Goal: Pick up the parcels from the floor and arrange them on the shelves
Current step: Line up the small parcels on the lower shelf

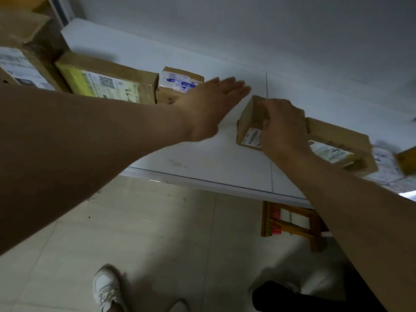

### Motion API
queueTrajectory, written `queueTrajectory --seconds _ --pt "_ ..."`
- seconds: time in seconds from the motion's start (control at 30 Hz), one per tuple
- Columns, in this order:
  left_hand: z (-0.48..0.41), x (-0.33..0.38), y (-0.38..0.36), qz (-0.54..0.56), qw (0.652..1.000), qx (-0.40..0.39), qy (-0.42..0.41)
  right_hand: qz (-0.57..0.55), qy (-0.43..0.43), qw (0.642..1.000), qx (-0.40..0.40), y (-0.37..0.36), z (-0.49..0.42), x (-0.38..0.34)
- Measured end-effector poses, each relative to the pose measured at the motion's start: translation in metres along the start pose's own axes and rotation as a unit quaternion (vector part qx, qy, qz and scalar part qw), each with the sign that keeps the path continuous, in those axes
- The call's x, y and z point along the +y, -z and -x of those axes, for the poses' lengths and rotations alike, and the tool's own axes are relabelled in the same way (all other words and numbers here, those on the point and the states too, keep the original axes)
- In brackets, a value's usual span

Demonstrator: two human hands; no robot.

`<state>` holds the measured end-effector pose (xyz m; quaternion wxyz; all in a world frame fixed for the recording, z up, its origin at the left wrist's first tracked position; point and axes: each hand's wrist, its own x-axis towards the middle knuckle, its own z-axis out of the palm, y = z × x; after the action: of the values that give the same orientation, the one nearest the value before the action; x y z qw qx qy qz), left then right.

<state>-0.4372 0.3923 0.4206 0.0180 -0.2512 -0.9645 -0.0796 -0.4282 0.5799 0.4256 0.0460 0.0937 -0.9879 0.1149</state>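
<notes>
My right hand [281,129] grips a small brown cardboard parcel [249,122] with a white label, standing on the white shelf [202,154]. My left hand [211,104] stretches out flat over the shelf with straight fingers, just in front of a small taped parcel [177,82] and holding nothing. Left of that parcel sits a parcel with a yellow label [105,82], and a larger box [24,55] stands at the far left. Another labelled parcel [337,145] lies on the shelf right of my right hand.
The shelf's front edge [202,180] runs across the middle of the view, with the white wall [247,30] behind it. Below lies pale tiled floor [157,233], a small wooden stool [290,224] under the shelf, and a white shoe [108,289].
</notes>
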Motion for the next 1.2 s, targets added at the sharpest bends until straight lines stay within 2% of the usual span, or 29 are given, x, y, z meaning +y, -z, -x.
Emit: queueTrajectory --seconds 0.1,0.2,0.33,0.53,0.73,1.0,1.2 --pt "-0.022 0.030 -0.018 -0.058 0.996 -0.045 -0.049 0.017 -0.041 0.999 -0.012 0.006 0.013 0.035" --pt "-0.040 0.047 -0.028 -0.072 0.993 -0.080 -0.049 0.058 -0.061 0.996 -0.028 0.005 0.016 0.060" --pt "-0.055 0.052 -0.031 -0.130 0.980 -0.141 -0.055 0.004 -0.073 0.997 -0.038 -0.005 0.016 0.075" --pt "-0.038 0.018 -0.014 -0.193 0.971 -0.126 -0.065 -0.025 -0.038 0.998 -0.046 -0.022 0.009 0.060" --pt "-0.020 -0.014 0.001 -0.187 0.974 -0.113 -0.059 -0.022 -0.007 0.999 -0.043 -0.031 -0.002 0.024" --pt "-0.007 -0.035 0.005 -0.147 0.984 -0.086 -0.056 -0.019 -0.023 0.998 -0.051 -0.034 -0.003 -0.008" --pt "-0.001 -0.036 0.007 -0.156 0.983 -0.074 -0.054 -0.034 -0.040 0.997 -0.062 -0.034 0.000 -0.022"
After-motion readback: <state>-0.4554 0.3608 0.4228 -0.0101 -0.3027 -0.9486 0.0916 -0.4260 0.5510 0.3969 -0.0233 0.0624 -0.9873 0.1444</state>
